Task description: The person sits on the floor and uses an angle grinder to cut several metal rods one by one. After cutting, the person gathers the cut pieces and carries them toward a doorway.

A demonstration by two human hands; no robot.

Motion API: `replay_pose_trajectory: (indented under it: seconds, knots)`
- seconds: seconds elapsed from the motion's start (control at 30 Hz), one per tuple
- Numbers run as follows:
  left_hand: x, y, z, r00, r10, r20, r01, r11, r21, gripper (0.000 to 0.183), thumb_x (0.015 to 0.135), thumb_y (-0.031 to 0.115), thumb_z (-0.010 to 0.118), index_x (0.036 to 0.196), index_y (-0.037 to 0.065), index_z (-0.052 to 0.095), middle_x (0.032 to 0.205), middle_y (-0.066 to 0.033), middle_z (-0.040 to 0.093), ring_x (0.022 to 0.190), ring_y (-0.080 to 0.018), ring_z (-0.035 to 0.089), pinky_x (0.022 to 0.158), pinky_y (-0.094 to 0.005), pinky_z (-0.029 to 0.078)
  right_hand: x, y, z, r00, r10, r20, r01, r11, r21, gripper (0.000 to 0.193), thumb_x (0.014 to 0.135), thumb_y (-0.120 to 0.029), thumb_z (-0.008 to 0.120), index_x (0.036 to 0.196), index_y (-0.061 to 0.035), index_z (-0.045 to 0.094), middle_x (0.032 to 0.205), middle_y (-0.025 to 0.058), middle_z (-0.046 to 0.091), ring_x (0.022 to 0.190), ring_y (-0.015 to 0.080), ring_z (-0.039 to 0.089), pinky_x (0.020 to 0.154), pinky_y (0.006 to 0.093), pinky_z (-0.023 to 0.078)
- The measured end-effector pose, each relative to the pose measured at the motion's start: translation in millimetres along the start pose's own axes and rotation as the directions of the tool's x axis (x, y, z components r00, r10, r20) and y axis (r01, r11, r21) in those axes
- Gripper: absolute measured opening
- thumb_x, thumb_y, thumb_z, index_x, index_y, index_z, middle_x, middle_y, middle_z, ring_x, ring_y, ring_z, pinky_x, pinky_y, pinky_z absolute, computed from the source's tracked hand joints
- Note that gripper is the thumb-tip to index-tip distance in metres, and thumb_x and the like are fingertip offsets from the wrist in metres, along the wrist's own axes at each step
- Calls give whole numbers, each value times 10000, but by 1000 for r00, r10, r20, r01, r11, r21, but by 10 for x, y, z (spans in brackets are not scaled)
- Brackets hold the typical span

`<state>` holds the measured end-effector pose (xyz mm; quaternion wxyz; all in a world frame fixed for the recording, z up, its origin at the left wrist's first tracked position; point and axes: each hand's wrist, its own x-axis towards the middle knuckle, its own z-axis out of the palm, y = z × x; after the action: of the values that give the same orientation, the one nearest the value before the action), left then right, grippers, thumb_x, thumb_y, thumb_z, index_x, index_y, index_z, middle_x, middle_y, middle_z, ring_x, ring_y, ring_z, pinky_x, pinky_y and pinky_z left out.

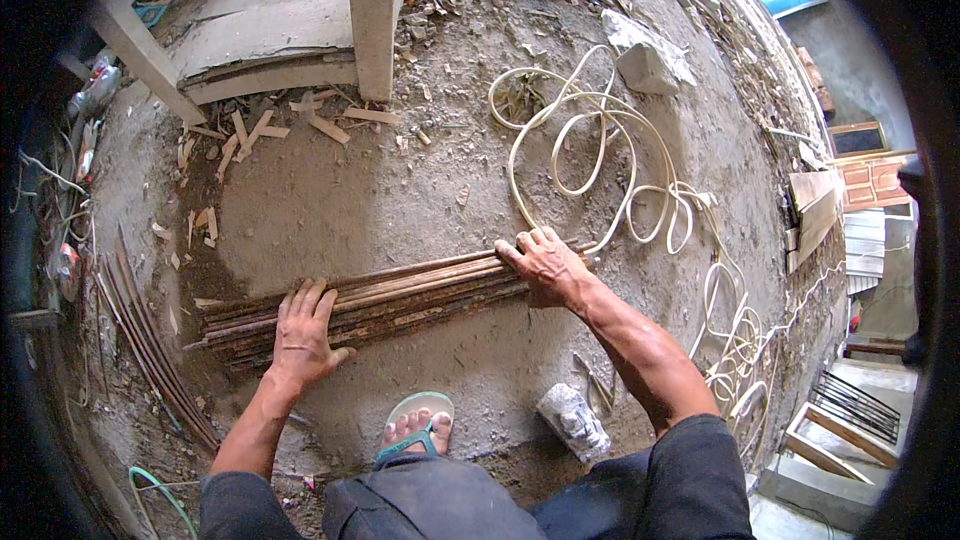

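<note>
A bundle of rusty brown metal rods (425,297) lies across the dirt ground in front of me, running from lower left to upper right. On its left part my left hand (303,332) rests flat, fingers stretched toward the far edge and thumb apart on the near side. My right hand (545,268) is closed over the bundle's right end, its fingertips curling past the far edge. Both palms hide the rods beneath them. Close to the near side of the bundle is my foot in a teal-strapped flip-flop (418,420).
A pale hose (560,145) loops beyond my right hand. At left lie more thin rods (150,340). Wood scraps (250,135) litter the ground by a wooden post (372,20). Near my right forearm sits a whitish wrapped bundle (575,422). Farther off is a grey block (648,70).
</note>
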<state>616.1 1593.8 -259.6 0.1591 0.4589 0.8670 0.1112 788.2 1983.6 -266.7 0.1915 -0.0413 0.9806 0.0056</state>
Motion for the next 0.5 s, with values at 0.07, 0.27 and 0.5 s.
replay_pose_trajectory:
  seconds: [0.07, 0.27, 0.5]
  knots:
    - [-63, 99, -30, 994, -5, -112, 16, 995, 98, 903, 573, 321, 922, 1330, 40, 518, 1422, -181, 479, 1345, -388, 426, 1142, -515, 318, 14, 11, -37, 999, 0, 46, 0, 1000, -11, 1012, 528, -272, 881, 1409, -98, 414, 1158, 142, 557, 1138, 350, 536, 979, 443, 469]
    - [-322, 946, 214, 993, -51, -106, -6, 877, -480, 627, 753, 319, 843, 1238, 32, 569, 1176, -138, 629, 1095, -333, 599, 1029, -503, 446, 221, 206, 95, 985, -66, 160, 52, 995, 88, 761, 562, -342, 889, 1187, -99, 530, 1064, 125, 583, 1062, 331, 592, 917, 440, 509]
    - [267, 1965, 978, 719, 72, 692, 451, -806, -384, 423, 939, 126, 679, 1246, -98, 494, 1247, -175, 575, 1200, -303, 566, 1081, -456, 448, 279, 307, 295, 977, -78, 197, 19, 957, 288, 276, 763, -289, 770, 955, -110, 683, 869, 117, 691, 865, 311, 696, 715, 431, 558]
